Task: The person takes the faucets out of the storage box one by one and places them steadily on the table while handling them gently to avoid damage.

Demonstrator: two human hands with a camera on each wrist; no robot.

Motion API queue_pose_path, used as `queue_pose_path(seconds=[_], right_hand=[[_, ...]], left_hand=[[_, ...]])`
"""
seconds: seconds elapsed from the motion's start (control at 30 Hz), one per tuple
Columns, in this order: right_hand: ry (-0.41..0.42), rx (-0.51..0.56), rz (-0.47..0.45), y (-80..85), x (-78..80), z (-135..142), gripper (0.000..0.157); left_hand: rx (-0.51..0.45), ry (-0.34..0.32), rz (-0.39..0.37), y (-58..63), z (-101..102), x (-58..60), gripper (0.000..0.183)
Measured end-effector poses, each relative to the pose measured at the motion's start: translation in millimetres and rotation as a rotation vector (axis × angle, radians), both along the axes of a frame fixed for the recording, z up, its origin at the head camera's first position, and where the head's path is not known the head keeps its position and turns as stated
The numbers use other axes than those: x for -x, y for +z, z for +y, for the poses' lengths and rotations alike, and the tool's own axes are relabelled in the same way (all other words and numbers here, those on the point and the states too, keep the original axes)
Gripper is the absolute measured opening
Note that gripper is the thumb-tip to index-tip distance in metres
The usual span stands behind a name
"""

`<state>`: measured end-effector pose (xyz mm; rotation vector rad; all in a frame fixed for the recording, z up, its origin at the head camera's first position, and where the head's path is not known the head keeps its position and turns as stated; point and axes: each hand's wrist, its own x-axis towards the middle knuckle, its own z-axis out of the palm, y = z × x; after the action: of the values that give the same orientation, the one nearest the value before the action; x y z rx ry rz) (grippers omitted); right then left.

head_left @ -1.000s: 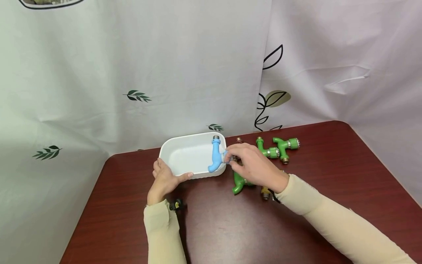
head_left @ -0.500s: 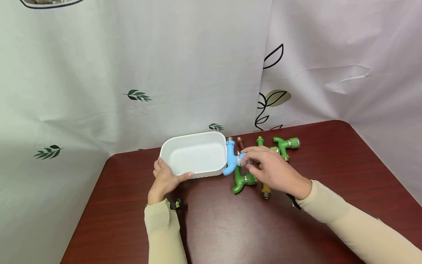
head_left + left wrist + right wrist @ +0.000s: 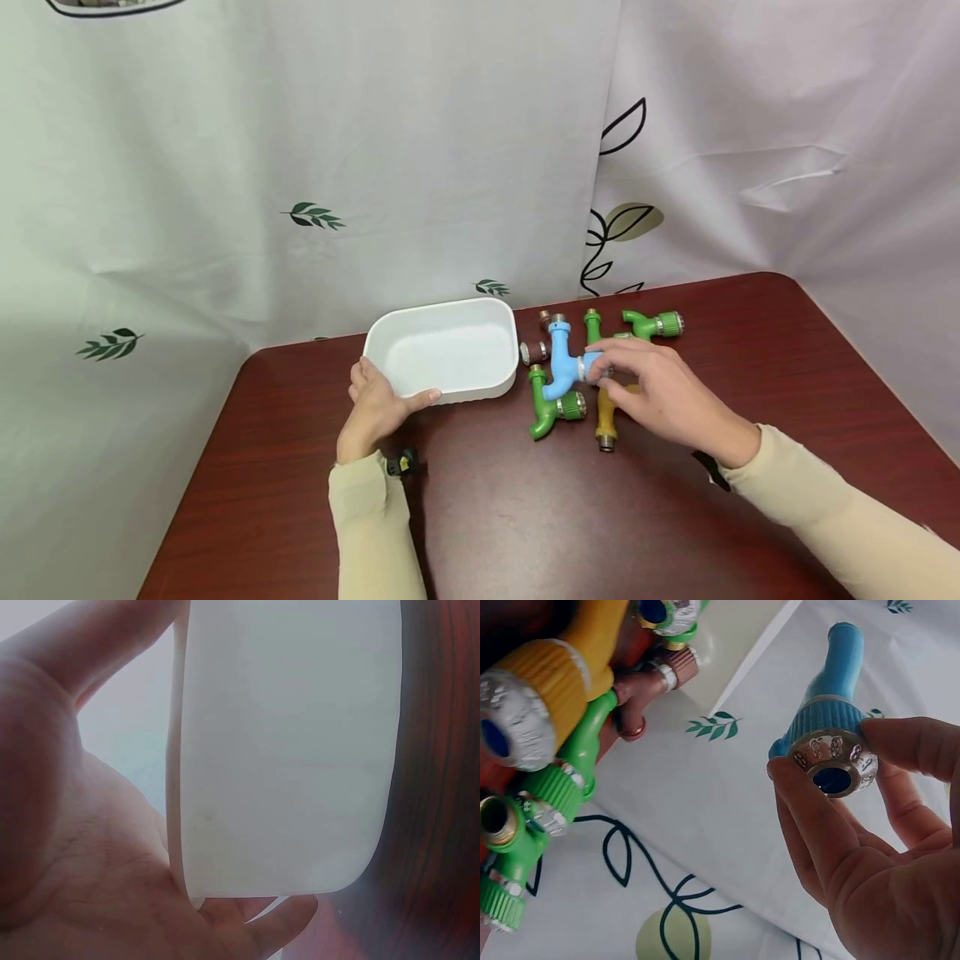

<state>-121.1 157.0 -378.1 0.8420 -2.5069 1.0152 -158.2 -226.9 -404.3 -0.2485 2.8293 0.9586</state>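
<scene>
A blue plastic tap (image 3: 562,362) is held above the other taps by my right hand (image 3: 660,392). Thumb and fingers pinch its ribbed knob, which has a silvery end, as the right wrist view shows. My left hand (image 3: 375,415) holds the near left corner of a white plastic tub (image 3: 442,396); its thumb lies along the front rim and its fingers go round the left end. In the left wrist view the tub's pale wall (image 3: 289,750) fills the middle, with fingertips (image 3: 292,919) showing past its end.
Right of the tub lie a near green tap (image 3: 542,417), a yellow tap (image 3: 606,429) and a brown tap (image 3: 534,352). More green taps (image 3: 660,325) lie farther back, partly hidden by the right hand. A white patterned cloth (image 3: 450,167) hangs behind the dark red table (image 3: 480,500).
My right hand has carried the blue tap rightward, from over the tub's right end to above the other taps. The left hand and the tub have stayed put.
</scene>
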Motion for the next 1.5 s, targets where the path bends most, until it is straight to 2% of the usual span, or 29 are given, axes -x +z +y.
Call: queue_pose_path(seconds=[0.5,1.1,1.27,1.5], right_hand=[[-0.073,-0.034,0.032,-17.1,-14.0,34,0.031],[-0.144,-0.083,-0.037,-28.2,-25.6,77,0.041],[-0.141,-0.087,-0.042,-35.1,-27.3,91,0.050],[-0.160,-0.096,-0.054,-46.2,-31.4,106,0.051]], left_hand=[[-0.015,0.004,0.007,1.2,0,-1.2,0.139],[-0.008,-0.002,0.020,0.0,1,-1.9,0.137],[-0.006,-0.006,0.022,0.3,1,-1.7,0.138],[-0.009,-0.004,0.024,0.3,0,-2.0,0.138]])
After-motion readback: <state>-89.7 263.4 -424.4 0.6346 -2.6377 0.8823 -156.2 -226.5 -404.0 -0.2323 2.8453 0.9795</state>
